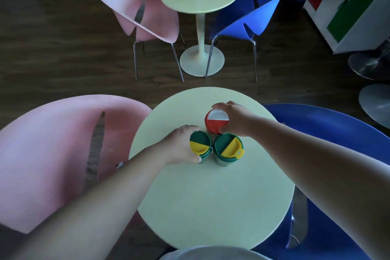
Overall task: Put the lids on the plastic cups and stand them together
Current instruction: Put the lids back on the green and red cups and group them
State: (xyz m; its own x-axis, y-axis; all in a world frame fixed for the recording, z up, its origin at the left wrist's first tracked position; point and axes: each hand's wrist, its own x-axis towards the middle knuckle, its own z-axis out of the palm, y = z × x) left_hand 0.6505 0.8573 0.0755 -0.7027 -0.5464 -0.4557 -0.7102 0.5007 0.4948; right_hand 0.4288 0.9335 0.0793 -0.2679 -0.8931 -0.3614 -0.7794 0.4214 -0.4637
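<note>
left grip (pixel 181 145) on green cup (pixel 201 147), right grip (pixel 234 119) on red cup (pixel 216 121)

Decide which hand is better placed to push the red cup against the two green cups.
Right. The right hand already grips the red cup; the left hand is busy holding a green cup.

Both my arms reach forward, bare. My left hand (pixel 179 143) curls in a sideways grip; my right hand (pixel 234 119) cups, fingers curved down.
</note>
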